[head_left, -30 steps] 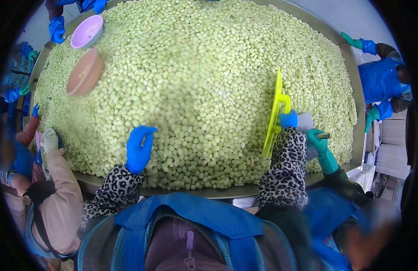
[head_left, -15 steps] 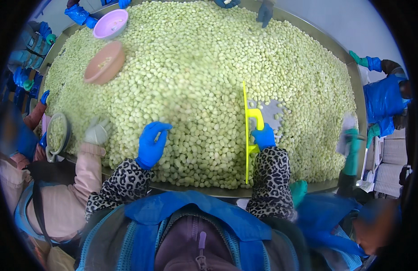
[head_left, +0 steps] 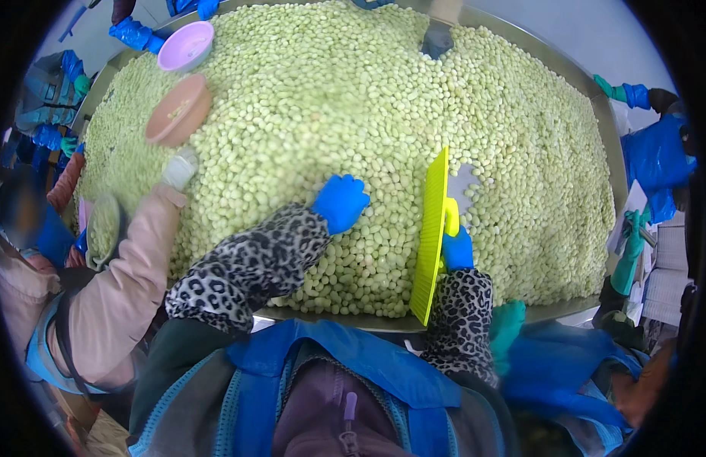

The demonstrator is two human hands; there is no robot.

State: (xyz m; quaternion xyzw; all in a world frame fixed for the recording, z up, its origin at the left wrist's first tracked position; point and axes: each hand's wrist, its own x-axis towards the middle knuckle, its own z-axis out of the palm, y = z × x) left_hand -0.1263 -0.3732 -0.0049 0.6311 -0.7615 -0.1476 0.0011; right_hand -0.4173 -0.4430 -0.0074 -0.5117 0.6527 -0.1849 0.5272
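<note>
R hand (head_left: pixel 458 250) — gripping yel. board (head_left: pixel 430 244), L hand (head_left: pixel 341 204) — at grn fruit (head_left: pixel 330 137)

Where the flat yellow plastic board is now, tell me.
The board sits right of centre in the head view, over pale green oval pieces, its handle in the blue-gloved right hand.

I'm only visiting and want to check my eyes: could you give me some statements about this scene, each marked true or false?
1. The blue-gloved right hand holds the flat, bright-yellow plastic board. True.
2. The round lilac plastic bowl lies farther from the wearer than the round salmon-pink plastic bowl. True.
3. The blue-gloved left hand is inside a bowl. False: it is at the small, pale-green oval fruits.
4. Both bowls are right of the board. False: they are left of it.
</note>
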